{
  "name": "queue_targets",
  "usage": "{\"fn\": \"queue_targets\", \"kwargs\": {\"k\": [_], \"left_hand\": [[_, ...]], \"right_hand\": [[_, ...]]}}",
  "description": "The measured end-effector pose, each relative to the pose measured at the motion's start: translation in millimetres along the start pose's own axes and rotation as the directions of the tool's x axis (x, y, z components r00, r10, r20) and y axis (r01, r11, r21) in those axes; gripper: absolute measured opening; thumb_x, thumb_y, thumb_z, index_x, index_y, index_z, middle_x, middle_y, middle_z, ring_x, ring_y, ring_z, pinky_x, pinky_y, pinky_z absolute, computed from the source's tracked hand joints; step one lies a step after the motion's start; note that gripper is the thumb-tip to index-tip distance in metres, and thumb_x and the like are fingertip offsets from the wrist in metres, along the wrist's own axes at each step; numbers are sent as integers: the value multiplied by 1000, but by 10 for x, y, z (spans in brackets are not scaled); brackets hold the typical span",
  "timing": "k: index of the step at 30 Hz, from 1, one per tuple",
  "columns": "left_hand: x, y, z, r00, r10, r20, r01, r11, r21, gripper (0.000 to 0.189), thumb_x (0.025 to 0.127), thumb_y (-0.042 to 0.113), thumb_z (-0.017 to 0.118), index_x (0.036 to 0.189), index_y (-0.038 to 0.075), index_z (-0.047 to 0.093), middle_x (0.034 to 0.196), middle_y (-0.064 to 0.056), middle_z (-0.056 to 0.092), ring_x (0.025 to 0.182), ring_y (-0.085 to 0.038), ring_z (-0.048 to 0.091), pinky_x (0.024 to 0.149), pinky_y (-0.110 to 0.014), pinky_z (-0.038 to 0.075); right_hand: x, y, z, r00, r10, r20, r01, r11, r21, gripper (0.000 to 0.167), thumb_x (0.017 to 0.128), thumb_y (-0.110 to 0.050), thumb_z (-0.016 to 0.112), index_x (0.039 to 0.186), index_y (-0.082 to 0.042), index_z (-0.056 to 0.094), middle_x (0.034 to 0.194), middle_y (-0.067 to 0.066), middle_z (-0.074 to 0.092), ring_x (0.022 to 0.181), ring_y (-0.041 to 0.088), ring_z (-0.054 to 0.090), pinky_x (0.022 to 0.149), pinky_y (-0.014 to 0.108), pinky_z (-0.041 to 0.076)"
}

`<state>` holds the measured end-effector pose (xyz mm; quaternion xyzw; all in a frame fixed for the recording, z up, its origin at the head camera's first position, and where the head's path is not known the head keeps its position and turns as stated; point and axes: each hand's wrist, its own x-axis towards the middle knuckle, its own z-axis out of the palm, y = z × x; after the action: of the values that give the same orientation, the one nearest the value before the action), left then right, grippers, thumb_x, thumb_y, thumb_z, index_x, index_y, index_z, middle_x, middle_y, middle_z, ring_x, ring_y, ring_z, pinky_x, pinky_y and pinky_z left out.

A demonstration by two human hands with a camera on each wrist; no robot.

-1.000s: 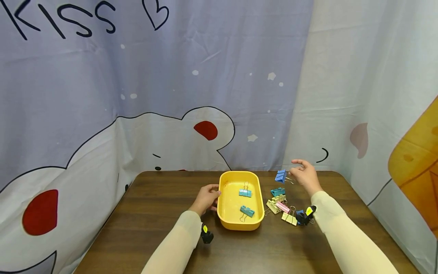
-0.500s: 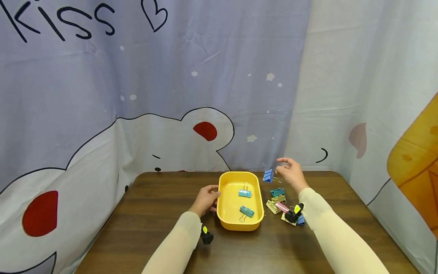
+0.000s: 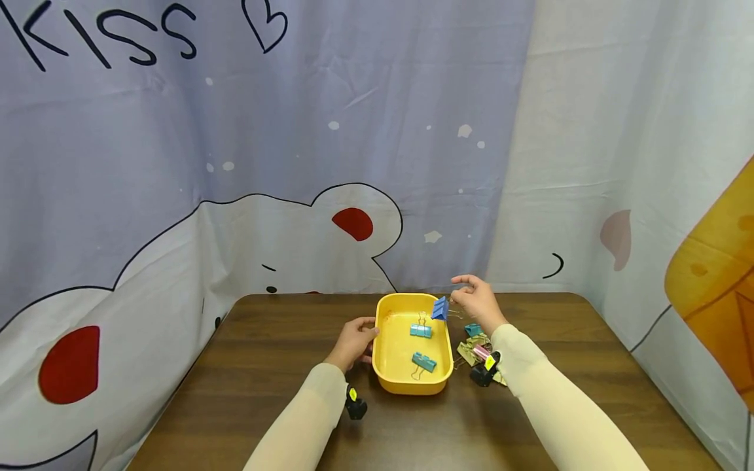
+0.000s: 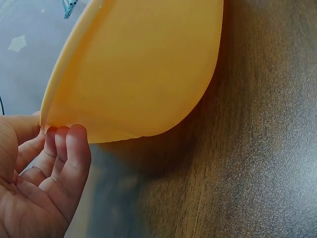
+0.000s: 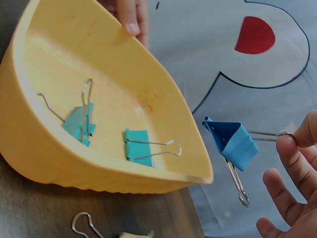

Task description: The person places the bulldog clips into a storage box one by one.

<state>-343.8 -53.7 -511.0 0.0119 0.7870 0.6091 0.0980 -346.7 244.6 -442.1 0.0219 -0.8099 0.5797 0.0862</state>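
The right hand (image 3: pixel 478 306) is pinching one wire handle of a blue binder clip (image 3: pixel 440 309) between thumb and fingertip, its other fingers standing apart. The clip is hanging in the air by the tray's right rim, near the far corner — its second handle is pointing downward in the right wrist view. The left hand (image 3: pixel 353 341) is gripping the yellow tray (image 3: pixel 412 388) at its left rim, fingertips pressing the outer wall. Inside, two teal clips (image 3: pixel 423 362) are lying apart. Right of the tray, more clips (image 3: pixel 482 352) are lying heaped on the wooden table (image 3: pixel 283 392).
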Motion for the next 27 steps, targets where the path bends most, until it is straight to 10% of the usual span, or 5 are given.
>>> {"fn": "queue_targets", "kwargs": {"k": [8,27], "left_hand": [[3,16,10,1000,7,-11,-7,1000,11,41,103,17,60,142,4,55,95,-14,59,62,-16,54,53,-32,60],[22,3,8,1000,-2,-6,2,1000,-12,39,102,16,61,140,6,57,96,-12,61,66,-19,57,56,-35,61]], "right_hand": [[-16,-25,182,999,-23,25,24,1000,-16,37,88,-3,59,125,-3,62,86,21,69,60,17,54,50,28,38],[7,38,480,996,-24,87,23,1000,7,36,86,-1,62,122,-4,63,86,25,68,66,19,59,58,29,45]]}}
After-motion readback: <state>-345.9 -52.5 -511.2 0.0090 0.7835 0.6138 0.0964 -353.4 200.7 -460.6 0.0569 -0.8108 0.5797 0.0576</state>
